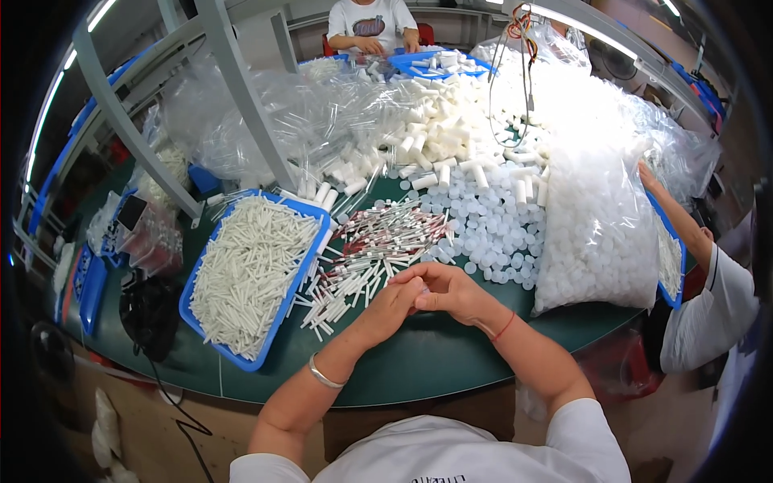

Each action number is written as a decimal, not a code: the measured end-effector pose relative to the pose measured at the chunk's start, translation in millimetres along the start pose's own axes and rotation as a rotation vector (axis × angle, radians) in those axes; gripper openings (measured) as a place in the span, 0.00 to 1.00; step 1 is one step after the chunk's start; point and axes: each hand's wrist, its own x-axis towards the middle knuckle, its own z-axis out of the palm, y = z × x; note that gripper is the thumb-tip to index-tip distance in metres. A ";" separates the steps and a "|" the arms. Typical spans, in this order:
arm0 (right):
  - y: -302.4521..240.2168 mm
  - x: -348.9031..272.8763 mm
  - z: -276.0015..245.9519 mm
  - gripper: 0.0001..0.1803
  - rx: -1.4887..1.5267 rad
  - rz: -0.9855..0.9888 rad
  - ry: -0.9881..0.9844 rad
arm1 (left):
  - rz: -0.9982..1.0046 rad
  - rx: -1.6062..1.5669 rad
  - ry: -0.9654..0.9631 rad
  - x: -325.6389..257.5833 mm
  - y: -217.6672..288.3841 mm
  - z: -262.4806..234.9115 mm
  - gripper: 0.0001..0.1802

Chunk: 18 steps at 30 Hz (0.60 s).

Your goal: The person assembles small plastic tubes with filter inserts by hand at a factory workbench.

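My left hand [393, 312] and my right hand [452, 293] meet over the green table [419, 374], close to its near edge. The fingers of both are closed and pressed together at the tips; whatever small thing they hold is hidden. Just beyond them lies a loose pile of thin white sticks with dark red parts [386, 241]. To the right of that pile spread many small translucent whitish caps [491, 229]. Left of my hands, a blue tray [187, 304] is filled with short thin white sticks [256, 270].
A large clear bag of whitish pieces [596, 241] stands at the right. White cylinders [451, 121] heap up behind the caps, beside clear plastic bags [233, 113]. A grey metal post [245, 97] rises behind the tray. Other people sit across [372, 24] and at the right [708, 314].
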 end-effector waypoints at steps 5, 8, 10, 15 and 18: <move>2.1 2.0 1.2 0.24 -0.008 0.000 0.012 | -0.061 -0.107 0.008 4.3 -11.7 -2.4 0.21; 1.5 1.2 -2.2 0.26 0.081 0.058 0.020 | -0.097 -0.374 0.029 6.0 -9.1 2.4 0.22; 3.1 0.4 -6.3 0.28 0.219 0.101 0.014 | -0.104 -0.408 0.023 5.6 -7.8 3.1 0.22; -0.3 -0.3 3.4 0.30 0.120 0.064 0.055 | -0.127 -0.471 0.016 2.1 -2.2 4.5 0.22; -2.8 -1.8 3.8 0.29 0.094 0.035 0.056 | -0.108 -0.490 -0.003 1.7 0.2 4.6 0.22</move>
